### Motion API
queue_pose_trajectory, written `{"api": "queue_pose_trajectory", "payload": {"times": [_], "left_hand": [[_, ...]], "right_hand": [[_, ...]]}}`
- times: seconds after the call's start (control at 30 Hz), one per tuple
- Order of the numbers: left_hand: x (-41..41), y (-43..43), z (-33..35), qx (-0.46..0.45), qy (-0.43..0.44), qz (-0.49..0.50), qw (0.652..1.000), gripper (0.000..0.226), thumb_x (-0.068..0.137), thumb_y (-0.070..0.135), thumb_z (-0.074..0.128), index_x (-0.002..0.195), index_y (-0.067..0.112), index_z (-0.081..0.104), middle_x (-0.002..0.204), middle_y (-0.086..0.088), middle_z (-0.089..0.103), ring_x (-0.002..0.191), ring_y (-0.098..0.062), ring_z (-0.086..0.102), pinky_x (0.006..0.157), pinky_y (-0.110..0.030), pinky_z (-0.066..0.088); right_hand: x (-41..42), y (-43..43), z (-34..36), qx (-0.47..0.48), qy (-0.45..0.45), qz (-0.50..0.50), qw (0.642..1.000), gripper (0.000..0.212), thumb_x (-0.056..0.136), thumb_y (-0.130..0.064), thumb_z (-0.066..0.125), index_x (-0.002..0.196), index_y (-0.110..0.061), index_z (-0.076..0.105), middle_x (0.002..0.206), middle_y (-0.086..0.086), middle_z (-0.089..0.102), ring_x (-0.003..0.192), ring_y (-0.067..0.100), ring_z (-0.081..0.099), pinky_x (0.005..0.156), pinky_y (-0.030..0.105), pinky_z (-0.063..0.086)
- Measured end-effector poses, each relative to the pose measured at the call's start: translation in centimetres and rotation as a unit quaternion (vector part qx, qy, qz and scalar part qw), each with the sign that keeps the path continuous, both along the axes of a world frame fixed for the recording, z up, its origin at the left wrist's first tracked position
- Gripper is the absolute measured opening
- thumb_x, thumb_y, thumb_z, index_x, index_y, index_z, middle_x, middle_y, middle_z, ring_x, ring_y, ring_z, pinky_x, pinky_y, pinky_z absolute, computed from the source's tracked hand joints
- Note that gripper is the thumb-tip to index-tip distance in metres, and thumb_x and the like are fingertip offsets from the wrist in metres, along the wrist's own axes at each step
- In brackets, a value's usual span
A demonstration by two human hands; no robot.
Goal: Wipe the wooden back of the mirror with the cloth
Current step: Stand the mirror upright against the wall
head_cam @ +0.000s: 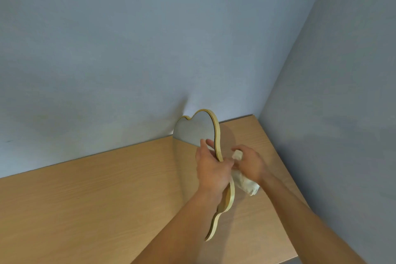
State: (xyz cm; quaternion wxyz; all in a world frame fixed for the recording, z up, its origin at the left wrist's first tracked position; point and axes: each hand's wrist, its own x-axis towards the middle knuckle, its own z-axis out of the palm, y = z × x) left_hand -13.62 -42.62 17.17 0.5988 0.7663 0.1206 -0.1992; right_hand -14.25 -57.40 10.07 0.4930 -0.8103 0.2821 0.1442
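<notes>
Table [85, 199], light wood, set into a corner of blue-grey walls. Left hand [212, 169]: clasped over the rim of the mirror [192, 130], holding it on edge, glass facing left, long axis running away from the person toward the back wall. Wooden back: turned right, hidden edge-on. Right hand [250, 162]: closed around the cloth [246, 184], bunched, lying against that hidden side. Judgement: the right hand was the nearer to the back; strokes would likely run along the long axis.
</notes>
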Motion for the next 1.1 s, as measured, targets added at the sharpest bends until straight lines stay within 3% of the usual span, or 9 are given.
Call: {"api": "queue_pose_trajectory", "payload": {"times": [0.1, 0.17, 0.27, 0.43, 0.5, 0.67, 0.87, 1.0, 1.1], "left_hand": [[0.4, 2.4, 1.0, -0.076, 0.023, 0.008, 0.997, 0.085, 0.086, 0.029, 0.083, 0.159, 0.017, 0.041, 0.146, -0.001, 0.057, 0.115, -0.01, 0.066, 0.087, -0.024, 0.054], [0.3, 3.7, 2.4, -0.101, 0.006, -0.014, 0.995, 0.065, 0.094, 0.033, 0.077, 0.153, 0.024, 0.051, 0.15, 0.01, 0.054, 0.121, 0.003, 0.059, 0.094, -0.016, 0.045], [-0.5, 5.5, 4.3, -0.201, 0.019, -0.078, 0.976, 0.045, 0.09, 0.039, 0.077, 0.13, 0.021, 0.068, 0.138, -0.002, 0.072, 0.122, -0.007, 0.07, 0.101, -0.022, 0.055], [-1.0, 8.8, 6.1, -0.323, 0.07, -0.118, 0.936, 0.035, 0.097, 0.029, 0.073, 0.117, 0.002, 0.078, 0.117, -0.018, 0.081, 0.104, -0.027, 0.076, 0.091, -0.039, 0.063], [-0.6, 10.7, 6.1, -0.324, 0.059, -0.109, 0.938, 0.035, 0.096, 0.022, 0.073, 0.121, -0.003, 0.076, 0.118, -0.022, 0.08, 0.104, -0.029, 0.077, 0.095, -0.044, 0.064], [0.9, 17.0, 4.7, -0.303, 0.027, -0.018, 0.952, 0.036, 0.084, 0.018, 0.075, 0.114, -0.001, 0.075, 0.102, -0.015, 0.084, 0.09, -0.021, 0.08, 0.08, -0.035, 0.067], [2.8, 24.6, 1.0, -0.23, 0.012, 0.056, 0.972, 0.013, 0.103, 0.004, 0.063, 0.106, 0.001, 0.075, 0.094, -0.011, 0.084, 0.084, -0.021, 0.081, 0.076, -0.037, 0.068], [5.1, 29.1, -1.6, -0.185, 0.02, 0.092, 0.978, 0.012, 0.104, 0.003, 0.062, 0.1, 0.003, 0.074, 0.077, 0.0, 0.084, 0.071, -0.014, 0.08, 0.065, -0.031, 0.067], [7.2, 32.4, -3.8, -0.148, 0.026, 0.108, 0.983, 0.012, 0.104, 0.002, 0.062, 0.099, 0.005, 0.073, 0.077, -0.001, 0.082, 0.067, -0.014, 0.079, 0.06, -0.029, 0.064]], "right_hand": [[-1.8, -1.3, 3.6, 0.026, -0.081, -0.132, 0.988, 0.053, 0.08, -0.064, 0.077, 0.113, -0.022, 0.073, 0.108, 0.0, 0.077, 0.093, 0.02, 0.075, 0.077, 0.038, 0.062], [-3.3, -1.6, 6.6, 0.176, -0.12, -0.207, 0.955, 0.053, 0.082, -0.056, 0.077, 0.11, -0.012, 0.075, 0.106, 0.013, 0.08, 0.091, 0.03, 0.08, 0.077, 0.048, 0.067], [-5.0, -0.2, 11.3, 0.328, -0.18, -0.227, 0.899, 0.035, 0.095, -0.032, 0.07, 0.113, -0.002, 0.073, 0.104, 0.019, 0.076, 0.091, 0.033, 0.078, 0.07, 0.048, 0.066], [-5.1, 5.5, 15.3, 0.399, -0.185, -0.168, 0.882, 0.031, 0.095, 0.0, 0.052, 0.122, 0.01, 0.063, 0.114, 0.036, 0.072, 0.104, 0.046, 0.075, 0.079, 0.063, 0.064], [-4.2, 8.1, 15.7, 0.4, -0.179, -0.143, 0.888, 0.029, 0.096, 0.008, 0.047, 0.117, 0.009, 0.067, 0.107, 0.033, 0.076, 0.098, 0.043, 0.077, 0.074, 0.057, 0.065], [-1.0, 14.3, 14.0, 0.378, -0.143, -0.096, 0.91, 0.025, 0.1, 0.007, 0.053, 0.118, 0.01, 0.07, 0.113, 0.032, 0.076, 0.107, 0.045, 0.075, 0.094, 0.057, 0.06], [3.4, 21.8, 10.6, 0.315, -0.102, -0.026, 0.943, 0.024, 0.098, 0.007, 0.059, 0.107, -0.006, 0.077, 0.102, 0.016, 0.083, 0.096, 0.033, 0.08, 0.084, 0.047, 0.066], [6.9, 26.7, 7.0, 0.272, -0.071, 0.021, 0.959, 0.023, 0.098, 0.003, 0.062, 0.111, -0.009, 0.077, 0.108, 0.015, 0.082, 0.102, 0.036, 0.078, 0.087, 0.054, 0.063], [9.8, 30.0, 3.8, 0.254, -0.043, 0.039, 0.965, 0.023, 0.098, 0.003, 0.066, 0.112, -0.011, 0.077, 0.111, 0.013, 0.081, 0.099, 0.029, 0.08, 0.073, 0.04, 0.068]]}}
